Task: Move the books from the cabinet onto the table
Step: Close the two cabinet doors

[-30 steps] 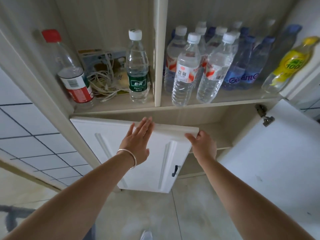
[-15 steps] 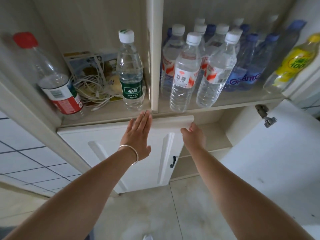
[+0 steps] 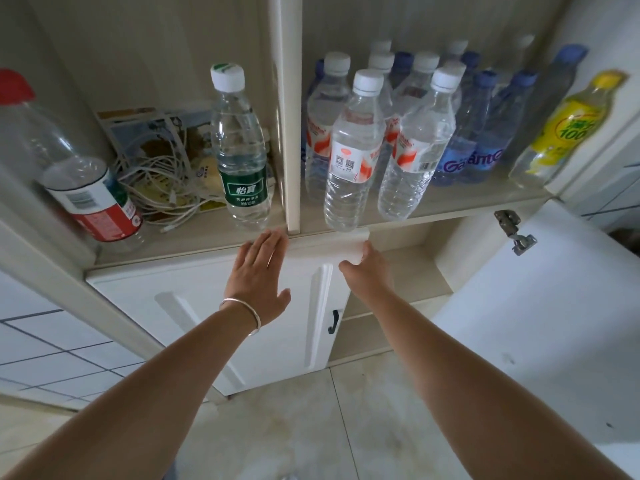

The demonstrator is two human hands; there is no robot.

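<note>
Head view, close, forward and down toward the cabinet.

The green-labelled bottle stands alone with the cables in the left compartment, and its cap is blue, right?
Not quite: the head view shows the green-labelled bottle with a white cap, not blue. It does stand by the cables in the left compartment, though a red-capped bottle shares that compartment.

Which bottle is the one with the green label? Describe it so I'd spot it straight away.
Look at the open shelf above the white cabinet door. In its left compartment, beside the central divider, stands the green-label bottle. It alone there has a white cap; the other bottle has a red one.
</note>
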